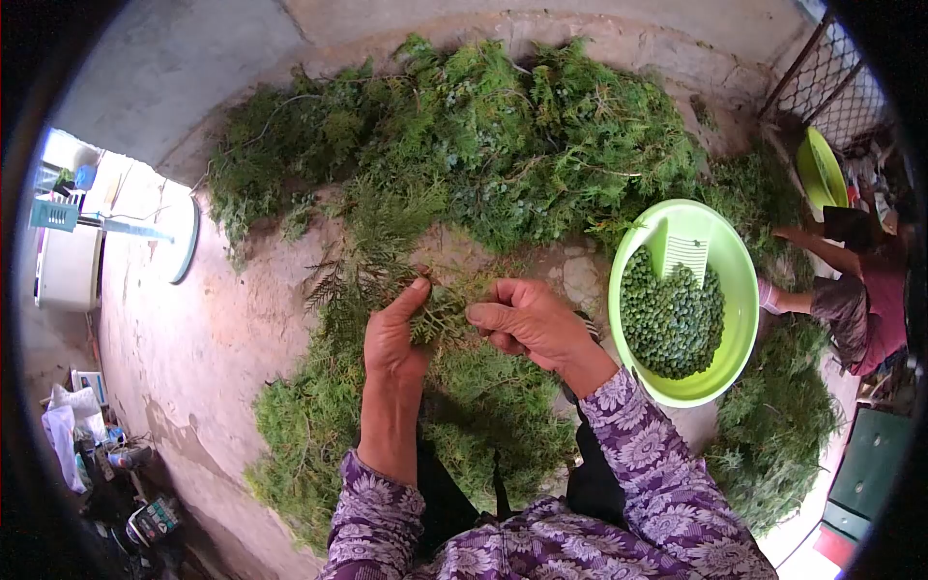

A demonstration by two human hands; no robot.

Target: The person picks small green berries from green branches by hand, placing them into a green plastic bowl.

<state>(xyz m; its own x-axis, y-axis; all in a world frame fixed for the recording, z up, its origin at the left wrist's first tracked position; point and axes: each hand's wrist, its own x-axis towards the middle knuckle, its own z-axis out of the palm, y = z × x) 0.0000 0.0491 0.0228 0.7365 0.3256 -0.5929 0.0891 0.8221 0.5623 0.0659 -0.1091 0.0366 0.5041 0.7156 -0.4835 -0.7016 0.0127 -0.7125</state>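
My left hand (396,333) is closed around a leafy evergreen branch (372,246), whose flat, scaly sprays reach up and away from the fingers. Just to its right, my right hand (532,327) has thumb and forefinger pinched together at the edge of a small sprig (443,314). What lies between those fingertips is too small to make out. Beside my right forearm stands a light green plastic basin (742,309) with a ribbed washboard panel (685,256). Many small round green cones or berries (672,324) fill its lower part.
A large heap of cut evergreen branches (483,135) lies along the wall, with more greenery (309,435) around my legs. Another person (870,300) sits at the right near a second green basin (822,169). A white fan-like stand (179,237) is at the left.
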